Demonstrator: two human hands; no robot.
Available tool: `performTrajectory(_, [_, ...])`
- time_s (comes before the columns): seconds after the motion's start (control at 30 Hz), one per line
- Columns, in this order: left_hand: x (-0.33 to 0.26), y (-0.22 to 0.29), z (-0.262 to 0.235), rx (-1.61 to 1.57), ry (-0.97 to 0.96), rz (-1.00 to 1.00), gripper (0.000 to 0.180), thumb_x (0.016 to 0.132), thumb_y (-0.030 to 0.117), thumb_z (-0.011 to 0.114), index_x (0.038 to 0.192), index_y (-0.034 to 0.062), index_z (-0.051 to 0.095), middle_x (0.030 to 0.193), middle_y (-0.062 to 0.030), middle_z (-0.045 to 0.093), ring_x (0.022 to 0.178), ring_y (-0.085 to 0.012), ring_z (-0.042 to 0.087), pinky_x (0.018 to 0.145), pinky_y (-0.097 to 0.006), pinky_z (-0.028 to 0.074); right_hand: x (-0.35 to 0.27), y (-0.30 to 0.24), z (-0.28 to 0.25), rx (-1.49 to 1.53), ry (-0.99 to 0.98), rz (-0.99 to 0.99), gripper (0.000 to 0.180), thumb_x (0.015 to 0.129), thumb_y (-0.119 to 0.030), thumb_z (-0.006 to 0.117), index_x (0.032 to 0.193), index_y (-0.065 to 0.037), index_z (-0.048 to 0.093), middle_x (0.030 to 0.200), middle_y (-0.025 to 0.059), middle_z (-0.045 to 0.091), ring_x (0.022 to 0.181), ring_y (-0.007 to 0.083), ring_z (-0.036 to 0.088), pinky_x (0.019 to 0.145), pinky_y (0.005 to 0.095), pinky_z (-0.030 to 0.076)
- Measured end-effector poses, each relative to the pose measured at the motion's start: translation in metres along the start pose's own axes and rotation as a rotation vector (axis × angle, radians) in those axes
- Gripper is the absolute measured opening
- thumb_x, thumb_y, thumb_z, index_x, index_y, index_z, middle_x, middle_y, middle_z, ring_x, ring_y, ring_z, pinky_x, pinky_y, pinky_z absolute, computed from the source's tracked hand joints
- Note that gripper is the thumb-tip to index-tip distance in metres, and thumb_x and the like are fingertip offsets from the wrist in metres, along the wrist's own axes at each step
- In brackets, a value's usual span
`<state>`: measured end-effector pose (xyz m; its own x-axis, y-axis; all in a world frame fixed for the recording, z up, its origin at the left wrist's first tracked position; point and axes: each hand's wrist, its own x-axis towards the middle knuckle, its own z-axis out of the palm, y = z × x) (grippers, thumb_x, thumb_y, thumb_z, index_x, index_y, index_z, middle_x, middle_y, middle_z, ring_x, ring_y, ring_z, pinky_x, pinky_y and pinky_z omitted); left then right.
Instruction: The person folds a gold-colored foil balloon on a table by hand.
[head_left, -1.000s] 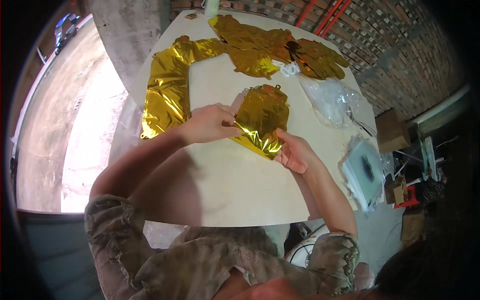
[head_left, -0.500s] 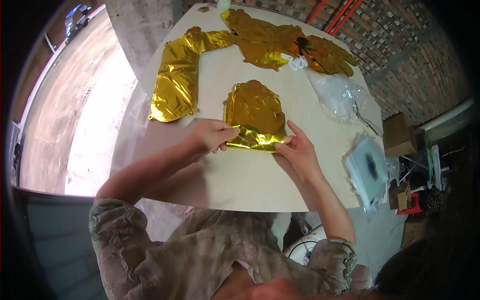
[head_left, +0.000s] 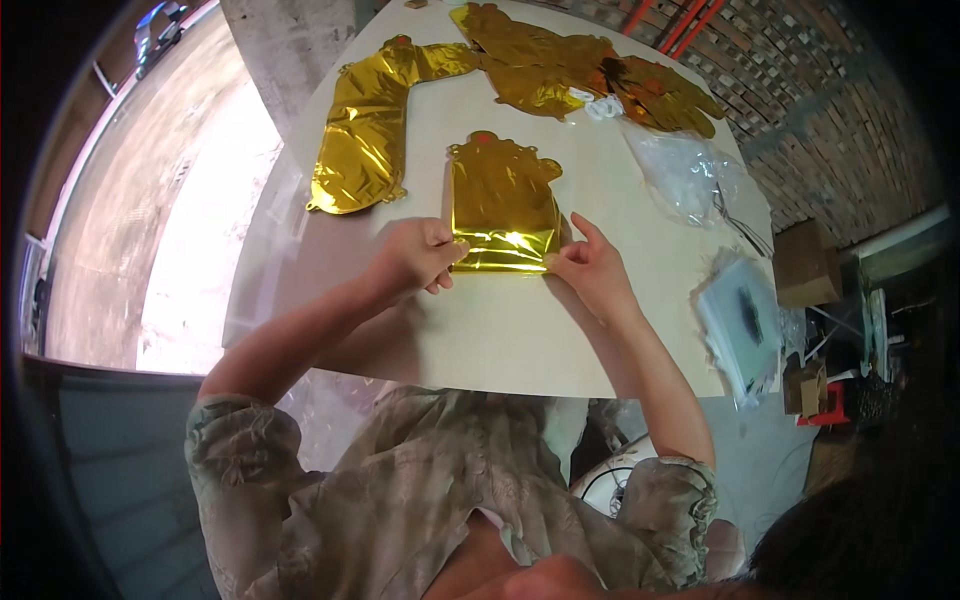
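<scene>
A flat gold foil balloon [head_left: 500, 195], folded over along its near edge, lies on the table in front of me. My left hand [head_left: 418, 256] pinches its near left corner between thumb and fingers. At the near right corner, my right hand [head_left: 592, 266] grips the foil with thumb and forefinger, one finger raised. A small reddish mark shows at the balloon's far end. Beyond my left hand lies another gold foil balloon [head_left: 362, 150], bent like a hook or a numeral.
The pale table [head_left: 480, 345] has a curved outline. More flat gold balloons [head_left: 540, 62] lie at its far side, with white ribbon [head_left: 600, 106] and a clear plastic bag [head_left: 675, 175] alongside. A stack of clear plastic sleeves [head_left: 738, 325] sits at the right edge, near a cardboard box [head_left: 806, 264].
The foil between my hands looks straighter and flatter, with its near edge pulled level. Both hands keep hold of the corners. The whole view has shifted slightly.
</scene>
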<state>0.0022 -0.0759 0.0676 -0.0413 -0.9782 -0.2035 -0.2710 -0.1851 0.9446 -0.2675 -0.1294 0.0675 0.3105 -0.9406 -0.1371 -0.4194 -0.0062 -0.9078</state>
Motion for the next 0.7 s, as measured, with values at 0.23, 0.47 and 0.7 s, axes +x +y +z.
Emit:
performTrajectory(0.23, [0.013,-0.012,0.005,0.498,0.272,0.38,0.027,0.094,0.025,0.069,0.084,0.0006,0.062,0.062,-0.0102,0.059,0.046,-0.0179,0.055,0.048,-0.034,0.045,-0.004,-0.006,0.009,-0.115,0.073,0.001,0.071,0.092,-0.014,0.07,0.151,0.004,0.034,0.085,0.003,0.067,0.08,0.0096,0.062,0.084,0.0251,0.049])
performTrajectory(0.47, [0.01,-0.01,0.009,0.563,0.362,0.358,0.035,0.089,0.026,0.072,0.11,0.0005,0.061,0.061,-0.0107,0.062,0.05,-0.0278,0.057,0.052,-0.04,0.046,-0.014,-0.006,0.012,-0.243,0.101,-0.027,0.062,0.092,-0.014,0.069,0.146,0.003,0.044,0.081,0.0038,0.068,0.076,0.0091,0.063,0.077,0.0256,0.05])
performTrajectory(0.7, [-0.006,-0.022,0.012,0.589,0.384,0.528,0.048,0.086,0.023,0.074,0.126,0.0022,0.057,0.083,-0.0145,0.063,0.07,-0.0328,0.062,0.063,-0.043,0.048,-0.012,-0.008,0.009,-0.262,0.081,-0.051,0.056,0.091,-0.016,0.07,0.14,0.003,0.051,0.082,0.0059,0.071,0.076,0.0103,0.064,0.075,0.0261,0.05])
